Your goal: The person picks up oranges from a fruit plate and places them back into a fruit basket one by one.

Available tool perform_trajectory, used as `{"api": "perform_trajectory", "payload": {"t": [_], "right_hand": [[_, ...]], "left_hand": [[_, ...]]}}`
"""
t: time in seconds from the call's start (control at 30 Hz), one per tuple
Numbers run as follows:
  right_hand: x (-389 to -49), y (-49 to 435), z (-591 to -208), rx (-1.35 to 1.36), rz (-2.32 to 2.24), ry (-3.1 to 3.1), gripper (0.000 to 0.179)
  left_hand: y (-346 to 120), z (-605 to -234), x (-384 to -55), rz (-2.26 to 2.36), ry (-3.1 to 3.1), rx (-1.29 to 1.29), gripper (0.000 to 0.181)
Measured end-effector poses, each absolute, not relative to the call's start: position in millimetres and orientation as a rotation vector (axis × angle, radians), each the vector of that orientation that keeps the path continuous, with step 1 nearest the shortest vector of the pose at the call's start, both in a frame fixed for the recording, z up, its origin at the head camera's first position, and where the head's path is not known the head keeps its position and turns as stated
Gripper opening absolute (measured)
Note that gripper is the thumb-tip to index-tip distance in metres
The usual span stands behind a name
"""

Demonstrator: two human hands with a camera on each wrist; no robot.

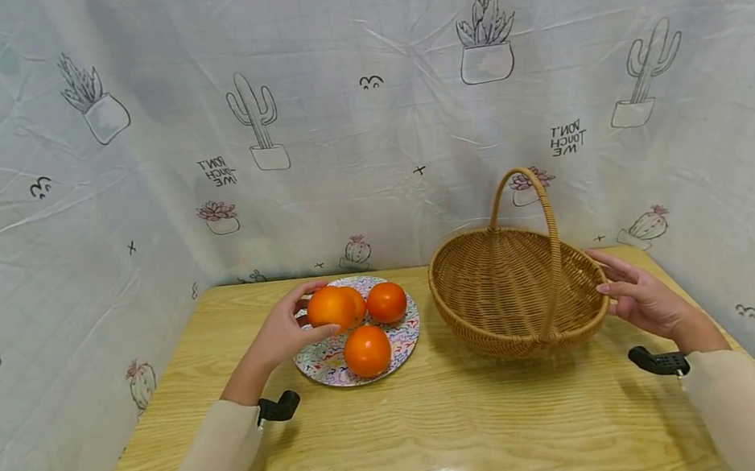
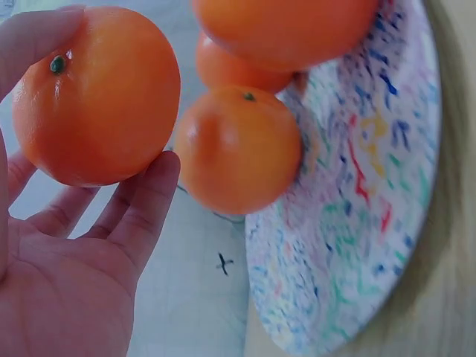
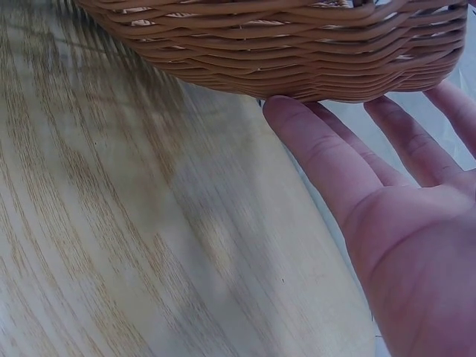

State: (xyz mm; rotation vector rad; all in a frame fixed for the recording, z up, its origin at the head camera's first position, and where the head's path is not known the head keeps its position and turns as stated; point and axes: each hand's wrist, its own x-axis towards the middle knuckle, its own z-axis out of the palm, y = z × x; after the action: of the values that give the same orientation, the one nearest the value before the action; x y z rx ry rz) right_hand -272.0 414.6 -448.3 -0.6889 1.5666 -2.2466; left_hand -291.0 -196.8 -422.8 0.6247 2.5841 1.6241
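My left hand (image 1: 285,331) holds an orange (image 1: 331,310) between thumb and fingers, at the left side of a round speckled plate (image 1: 325,373). In the left wrist view this orange (image 2: 104,97) shows its green stem nub, with the fingers (image 2: 152,208) beneath it. Three more oranges lie on the plate, one partly hidden behind the held one. At the right end of a wicker basket (image 1: 502,282), my right hand (image 1: 644,301) touches the rim and outer wall. Its fingers (image 3: 320,145) look nearly straight against the weave; the thumb is not clear in the right wrist view.
The basket has a tall arched handle (image 1: 550,226), and its inside shows bare weave. Plate and basket stand near the back of a wooden table (image 1: 380,447). A pale curtain (image 1: 344,110) printed with cactus drawings hangs behind and at both sides.
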Motion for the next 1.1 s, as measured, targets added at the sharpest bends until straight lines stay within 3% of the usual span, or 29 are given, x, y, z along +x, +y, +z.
{"api": "perform_trajectory", "payload": {"t": [1.1], "right_hand": [[-272,416,-449,-0.711,-2.253,1.539,0.066]], "left_hand": [[-91,-384,-326,1.642,2.452,0.859,0.064]]}}
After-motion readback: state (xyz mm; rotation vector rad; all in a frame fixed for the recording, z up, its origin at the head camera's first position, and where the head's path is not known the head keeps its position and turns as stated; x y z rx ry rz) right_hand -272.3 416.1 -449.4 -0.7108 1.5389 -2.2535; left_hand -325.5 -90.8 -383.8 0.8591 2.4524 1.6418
